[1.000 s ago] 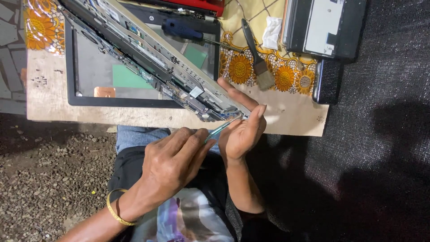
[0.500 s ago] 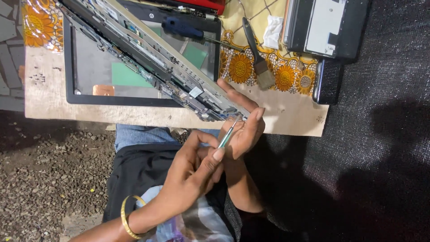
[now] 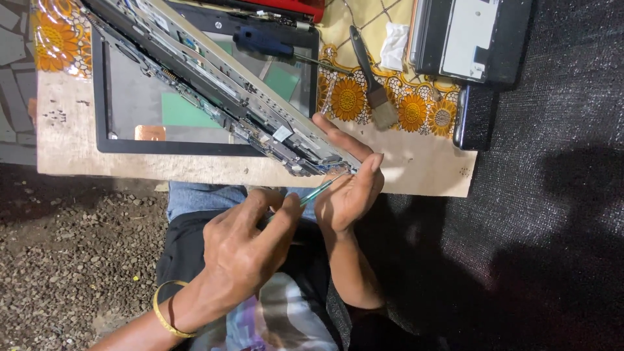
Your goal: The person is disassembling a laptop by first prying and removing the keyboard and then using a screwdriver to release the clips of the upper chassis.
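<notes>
A wooden counter [image 3: 84,149] spans the upper frame, carrying a black screen frame [image 3: 104,91]. Across it an opened laptop chassis [image 3: 221,91] lies tilted, its long axis running from upper left down to centre. The right hand [image 3: 348,188] cups the chassis's lower end, fingers spread open against it. The left hand [image 3: 244,244], lower centre, is closed on a thin screwdriver [image 3: 320,190] pointing up-right, tip touching that same corner, just beside the right palm. A brush [image 3: 374,84] lies upper right
</notes>
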